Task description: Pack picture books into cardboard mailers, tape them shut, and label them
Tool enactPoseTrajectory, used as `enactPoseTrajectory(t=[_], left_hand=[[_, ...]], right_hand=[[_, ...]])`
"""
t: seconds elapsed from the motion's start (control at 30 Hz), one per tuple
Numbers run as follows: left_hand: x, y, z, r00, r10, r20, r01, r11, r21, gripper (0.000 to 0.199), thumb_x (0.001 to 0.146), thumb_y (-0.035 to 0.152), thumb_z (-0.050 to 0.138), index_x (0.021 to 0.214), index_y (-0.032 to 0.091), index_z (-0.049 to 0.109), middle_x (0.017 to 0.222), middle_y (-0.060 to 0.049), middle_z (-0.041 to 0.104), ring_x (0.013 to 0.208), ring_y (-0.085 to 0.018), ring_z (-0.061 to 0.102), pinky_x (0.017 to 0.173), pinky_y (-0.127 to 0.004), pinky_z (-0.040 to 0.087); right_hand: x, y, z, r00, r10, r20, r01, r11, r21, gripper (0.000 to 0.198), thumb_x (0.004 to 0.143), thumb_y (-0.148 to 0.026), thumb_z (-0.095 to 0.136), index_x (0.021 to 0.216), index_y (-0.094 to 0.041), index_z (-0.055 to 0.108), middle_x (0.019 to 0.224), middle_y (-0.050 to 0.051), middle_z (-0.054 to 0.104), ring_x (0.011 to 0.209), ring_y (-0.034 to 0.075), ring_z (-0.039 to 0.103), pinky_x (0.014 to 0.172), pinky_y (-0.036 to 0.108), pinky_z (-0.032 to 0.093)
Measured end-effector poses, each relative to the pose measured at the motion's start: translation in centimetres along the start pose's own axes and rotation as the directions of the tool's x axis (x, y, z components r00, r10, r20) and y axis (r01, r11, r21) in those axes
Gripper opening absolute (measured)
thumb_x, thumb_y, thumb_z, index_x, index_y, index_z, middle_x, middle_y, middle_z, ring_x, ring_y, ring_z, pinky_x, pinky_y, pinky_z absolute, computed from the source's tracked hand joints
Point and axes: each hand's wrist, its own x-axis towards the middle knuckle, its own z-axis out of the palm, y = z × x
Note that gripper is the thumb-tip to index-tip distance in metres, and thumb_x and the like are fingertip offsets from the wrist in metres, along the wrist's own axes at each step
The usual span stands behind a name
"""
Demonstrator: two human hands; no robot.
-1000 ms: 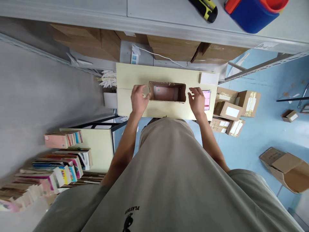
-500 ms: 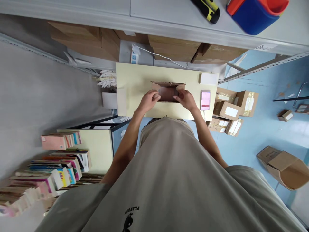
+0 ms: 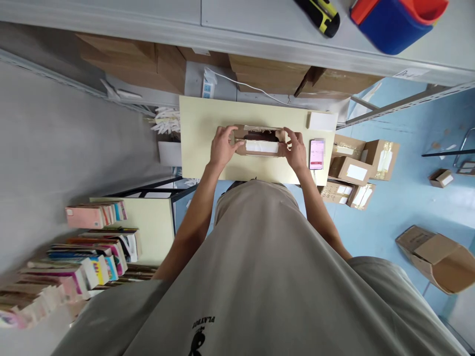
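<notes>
A small brown cardboard box (image 3: 241,149) sits on the pale yellow table (image 3: 202,165) in front of me. Its two long flaps lean inward over the top, leaving a dark ragged gap between them. On the near flap is a white label (image 3: 262,146). My left hand (image 3: 222,147) grips the left end, thumb on the near flap and fingers at the far one. At the right end my right hand (image 3: 296,151) grips in the same way. What the box holds inside cannot be made out.
To the right lie a phone (image 3: 316,153) on a cable and a white box (image 3: 321,121). A power strip (image 3: 208,84) and large cartons (image 3: 269,71) stand behind. The shelf above carries a utility knife (image 3: 321,17). Taped cartons (image 3: 356,170) are stacked at right, books (image 3: 92,217) at left.
The box's long flaps have come inward over the opening, and the near flap's label now shows. Both hands have moved from inside the opening outward to the box's ends.
</notes>
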Motion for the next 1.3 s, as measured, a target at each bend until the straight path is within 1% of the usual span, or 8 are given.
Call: enactPoseTrajectory(t=[0.1, 0.2, 0.47, 0.63, 0.77, 0.9, 1.13, 1.3], left_hand=[[-0.4, -0.5, 1.0, 1.0, -0.021, 0.006, 0.021, 1.0, -0.019, 0.019, 0.098, 0.022, 0.089, 0.117, 0.024, 0.084, 0.134, -0.011, 0.075, 0.113, -0.026, 0.078, 0.116, -0.046, 0.067], [-1.4, -0.6, 2.1, 0.998, -0.053, -0.018, 0.051, 0.993, -0.102, 0.01, 0.103, 0.02, 0.082, 0.112, 0.023, 0.082, 0.131, -0.011, 0.076, 0.113, -0.023, 0.079, 0.113, -0.042, 0.069], [-3.0, 0.9, 3.3, 0.986, -0.139, -0.088, 0.126, 0.982, -0.138, 0.014, 0.107, 0.023, 0.08, 0.12, 0.025, 0.083, 0.136, -0.01, 0.085, 0.105, -0.023, 0.085, 0.108, -0.041, 0.07], [-3.4, 0.9, 3.7, 0.974, -0.218, -0.06, 0.208, 0.969, -0.132, 0.043, 0.104, 0.024, 0.084, 0.147, 0.024, 0.078, 0.144, -0.013, 0.086, 0.108, -0.025, 0.087, 0.112, -0.043, 0.068], [-3.2, 0.4, 4.3, 0.983, -0.177, -0.041, 0.172, 0.98, -0.097, 0.034, 0.105, 0.028, 0.082, 0.139, 0.024, 0.085, 0.14, -0.012, 0.086, 0.107, -0.026, 0.086, 0.112, -0.044, 0.068], [-2.8, -0.1, 4.8, 0.979, -0.174, -0.108, 0.163, 0.982, -0.098, 0.028, 0.105, 0.036, 0.083, 0.13, 0.024, 0.09, 0.131, -0.011, 0.083, 0.106, -0.023, 0.083, 0.109, -0.04, 0.069], [-2.7, -0.2, 6.6, 0.929, -0.351, -0.121, 0.299, 0.901, -0.315, 0.051, 0.112, 0.061, 0.072, 0.132, 0.016, 0.088, 0.122, -0.012, 0.082, 0.107, -0.021, 0.079, 0.096, -0.033, 0.067], [-3.4, 0.1, 6.5, 0.956, -0.241, -0.165, 0.214, 0.962, -0.17, 0.045, 0.118, 0.048, 0.06, 0.142, 0.018, 0.083, 0.135, -0.018, 0.076, 0.126, -0.029, 0.079, 0.113, -0.042, 0.065]], right_hand=[[0.2, 0.8, 0.5, 1.0, 0.014, 0.017, -0.014, 1.0, 0.018, 0.037, 0.118, -0.03, 0.058, 0.147, -0.02, 0.079, 0.16, 0.02, 0.068, 0.122, 0.028, 0.083, 0.105, 0.043, 0.071], [0.2, 1.5, 1.3, 0.999, 0.038, 0.012, -0.039, 0.99, 0.133, 0.036, 0.12, -0.038, 0.056, 0.136, -0.02, 0.083, 0.148, 0.017, 0.077, 0.115, 0.025, 0.086, 0.104, 0.041, 0.071], [-0.5, 2.2, 1.5, 0.995, 0.088, -0.056, -0.07, 0.961, 0.266, 0.041, 0.116, -0.047, 0.062, 0.136, -0.021, 0.087, 0.145, 0.015, 0.082, 0.116, 0.027, 0.088, 0.107, 0.044, 0.074], [-1.1, 3.3, 1.6, 0.991, 0.117, -0.072, -0.093, 0.957, 0.274, 0.046, 0.116, -0.054, 0.063, 0.135, -0.021, 0.087, 0.144, 0.016, 0.081, 0.117, 0.026, 0.087, 0.106, 0.041, 0.074], [-1.4, 4.4, 2.3, 0.988, 0.142, -0.052, -0.115, 0.926, 0.359, 0.045, 0.113, -0.054, 0.065, 0.134, -0.02, 0.085, 0.144, 0.017, 0.081, 0.12, 0.025, 0.086, 0.106, 0.04, 0.073], [-0.8, 5.0, 2.7, 0.982, 0.186, -0.04, -0.145, 0.867, 0.477, 0.039, 0.108, -0.055, 0.071, 0.127, -0.024, 0.085, 0.147, 0.015, 0.082, 0.122, 0.026, 0.084, 0.105, 0.043, 0.073], [0.1, 5.4, 3.0, 0.98, 0.199, -0.012, -0.162, 0.834, 0.528, 0.039, 0.106, -0.058, 0.074, 0.12, -0.024, 0.086, 0.146, 0.016, 0.084, 0.121, 0.026, 0.083, 0.113, 0.044, 0.07], [-0.2, 5.4, 3.3, 0.984, 0.178, -0.028, -0.133, 0.825, 0.549, 0.036, 0.107, -0.052, 0.072, 0.123, -0.023, 0.084, 0.145, 0.016, 0.083, 0.121, 0.026, 0.084, 0.11, 0.043, 0.071]])
